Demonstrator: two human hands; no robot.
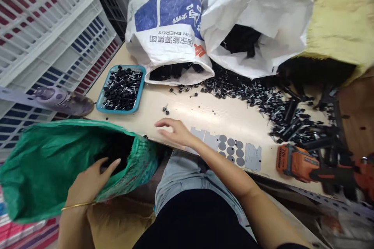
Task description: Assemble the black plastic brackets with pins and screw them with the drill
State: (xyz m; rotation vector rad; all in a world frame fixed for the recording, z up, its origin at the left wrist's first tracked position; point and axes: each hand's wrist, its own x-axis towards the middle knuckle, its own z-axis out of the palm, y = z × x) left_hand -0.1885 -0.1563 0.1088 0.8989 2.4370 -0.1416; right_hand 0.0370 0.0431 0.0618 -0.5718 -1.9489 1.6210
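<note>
My left hand [89, 181] rests on the rim of a green woven sack [43, 163] at my left knee, fingers stretched toward its dark opening; it holds nothing that I can see. My right hand [175, 131] lies over the near edge of the pale table [204, 113], fingers spread and empty. Two small black parts [166, 109] lie just beyond its fingertips. A blue tray [122, 88] full of black parts with metal pins stands further left on the table.
Two white sacks [166, 27] [251, 19] spill black parts at the table's back. A heap of black parts [280, 105] covers the right side. An orange cordless drill [304, 165] lies at the front right. Plastic crates [49, 27] stack on the left.
</note>
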